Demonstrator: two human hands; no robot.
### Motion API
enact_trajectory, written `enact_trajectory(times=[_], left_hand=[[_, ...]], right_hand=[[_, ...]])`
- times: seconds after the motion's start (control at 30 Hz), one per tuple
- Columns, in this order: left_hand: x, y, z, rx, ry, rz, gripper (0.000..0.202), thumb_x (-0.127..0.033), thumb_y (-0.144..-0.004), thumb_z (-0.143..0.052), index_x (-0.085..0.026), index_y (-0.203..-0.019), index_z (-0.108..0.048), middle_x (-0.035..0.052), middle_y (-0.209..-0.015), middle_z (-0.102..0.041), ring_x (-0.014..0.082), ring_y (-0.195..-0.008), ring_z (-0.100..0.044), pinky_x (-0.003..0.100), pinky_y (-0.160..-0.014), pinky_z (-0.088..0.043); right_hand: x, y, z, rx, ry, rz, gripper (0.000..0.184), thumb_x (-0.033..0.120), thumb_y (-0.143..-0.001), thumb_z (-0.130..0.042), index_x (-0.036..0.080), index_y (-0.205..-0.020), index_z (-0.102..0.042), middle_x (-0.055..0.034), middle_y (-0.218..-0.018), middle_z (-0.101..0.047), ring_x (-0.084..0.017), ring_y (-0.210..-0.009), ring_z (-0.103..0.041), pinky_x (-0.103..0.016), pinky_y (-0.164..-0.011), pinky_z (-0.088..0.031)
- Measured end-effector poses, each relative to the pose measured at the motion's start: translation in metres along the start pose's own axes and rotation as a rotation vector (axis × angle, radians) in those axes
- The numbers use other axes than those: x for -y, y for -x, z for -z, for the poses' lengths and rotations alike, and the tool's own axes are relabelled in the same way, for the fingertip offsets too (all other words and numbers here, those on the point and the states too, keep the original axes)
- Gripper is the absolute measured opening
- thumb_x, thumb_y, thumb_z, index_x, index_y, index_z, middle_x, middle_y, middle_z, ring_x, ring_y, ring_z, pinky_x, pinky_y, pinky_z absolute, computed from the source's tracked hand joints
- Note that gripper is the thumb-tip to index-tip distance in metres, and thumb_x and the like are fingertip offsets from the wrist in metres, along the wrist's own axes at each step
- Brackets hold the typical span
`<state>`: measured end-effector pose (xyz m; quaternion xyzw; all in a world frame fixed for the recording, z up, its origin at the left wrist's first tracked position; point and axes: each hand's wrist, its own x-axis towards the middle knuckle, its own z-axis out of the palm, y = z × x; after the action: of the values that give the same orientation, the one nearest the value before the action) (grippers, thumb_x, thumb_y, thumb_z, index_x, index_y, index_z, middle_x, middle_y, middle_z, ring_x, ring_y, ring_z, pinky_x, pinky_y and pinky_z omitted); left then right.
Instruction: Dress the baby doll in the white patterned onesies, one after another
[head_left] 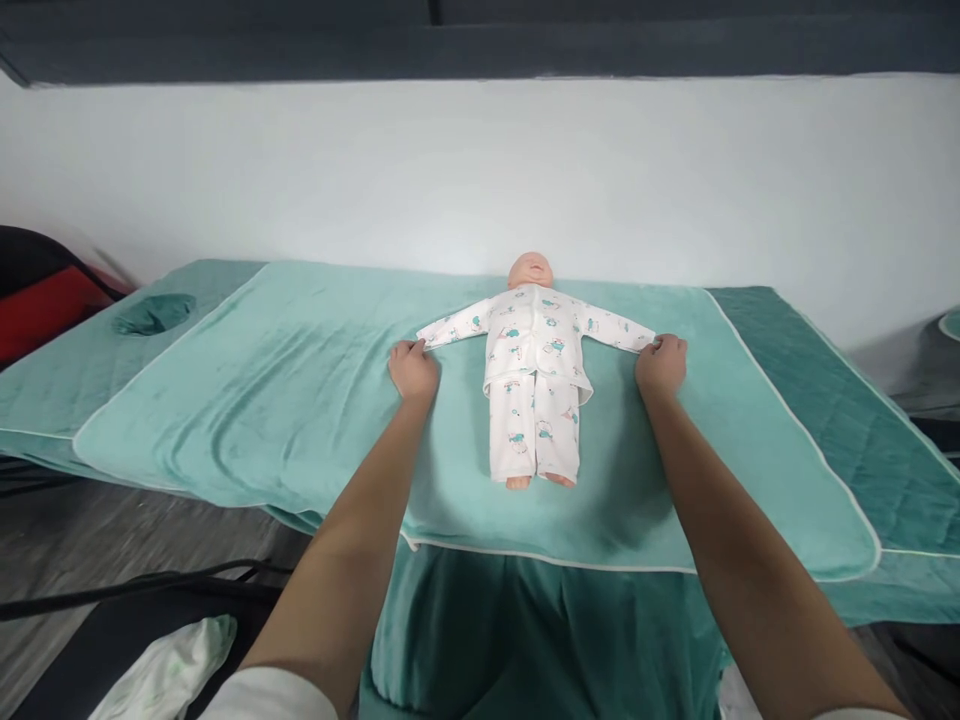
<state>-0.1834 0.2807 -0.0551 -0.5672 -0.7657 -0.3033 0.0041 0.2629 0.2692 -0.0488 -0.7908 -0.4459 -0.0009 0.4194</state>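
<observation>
On its back on a light green blanket (pixel 300 400) lies a baby doll (pixel 530 268), its head toward the wall and feet toward me. It wears a white printed pajama top (pixel 534 330), closed down the front, and matching pants (pixel 514 430); bare feet show below the cuffs. My left hand (pixel 414 370) pinches the end of one sleeve (pixel 454 325). The other sleeve's (pixel 619 328) end is held by my right hand (pixel 661 366). Both sleeves are stretched outward to the sides, and the doll's hands are not visible.
The blanket covers a padded green bed (pixel 840 400) with a face hole (pixel 155 314) at left. A white wall (pixel 450 180) stands behind it. A red and black item (pixel 52 310) is at far left. A white cloth (pixel 172 670) lies low at left.
</observation>
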Motion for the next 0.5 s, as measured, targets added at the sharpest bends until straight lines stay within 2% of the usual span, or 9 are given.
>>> enact_trajectory(times=[0.17, 0.27, 0.4, 0.5], left_hand=[[-0.001, 0.002, 0.002, 0.028, -0.013, 0.002, 0.048, -0.011, -0.087, -0.044, -0.015, -0.127, -0.071, 0.0164, -0.125, -0.064, 0.0331, -0.119, -0.053, 0.044, -0.099, -0.041], [-0.001, 0.006, 0.002, 0.025, -0.038, -0.021, 0.046, -0.012, -0.088, -0.043, -0.016, -0.123, -0.072, 0.0174, -0.125, -0.064, 0.0342, -0.118, -0.052, 0.046, -0.098, -0.040], [-0.001, 0.013, 0.005, 0.015, -0.102, -0.058, 0.041, -0.014, -0.088, -0.043, -0.016, -0.116, -0.074, 0.0188, -0.125, -0.062, 0.0361, -0.119, -0.051, 0.047, -0.095, -0.039], [0.000, 0.017, 0.007, 0.022, -0.123, -0.065, 0.041, -0.012, -0.088, -0.042, -0.013, -0.115, -0.073, 0.0204, -0.126, -0.061, 0.0372, -0.119, -0.050, 0.049, -0.094, -0.038]], right_hand=[[0.007, 0.009, 0.003, -0.008, 0.096, 0.229, 0.035, 0.022, -0.086, -0.045, 0.011, -0.115, -0.060, -0.0228, -0.126, -0.054, -0.034, -0.119, -0.049, -0.051, -0.104, -0.040], [0.015, 0.022, 0.009, 0.038, 0.119, 0.383, 0.035, 0.024, -0.088, -0.046, 0.011, -0.117, -0.060, -0.0224, -0.126, -0.055, -0.035, -0.120, -0.049, -0.051, -0.102, -0.040], [0.025, 0.052, 0.022, 0.163, 0.033, 0.547, 0.035, 0.032, -0.094, -0.045, 0.013, -0.119, -0.059, -0.0192, -0.123, -0.059, -0.031, -0.111, -0.056, -0.045, -0.097, -0.046], [0.028, 0.084, 0.036, 0.269, -0.077, 0.592, 0.037, 0.042, -0.099, -0.043, 0.016, -0.121, -0.057, -0.0151, -0.119, -0.061, -0.024, -0.096, -0.061, -0.038, -0.085, -0.050]])
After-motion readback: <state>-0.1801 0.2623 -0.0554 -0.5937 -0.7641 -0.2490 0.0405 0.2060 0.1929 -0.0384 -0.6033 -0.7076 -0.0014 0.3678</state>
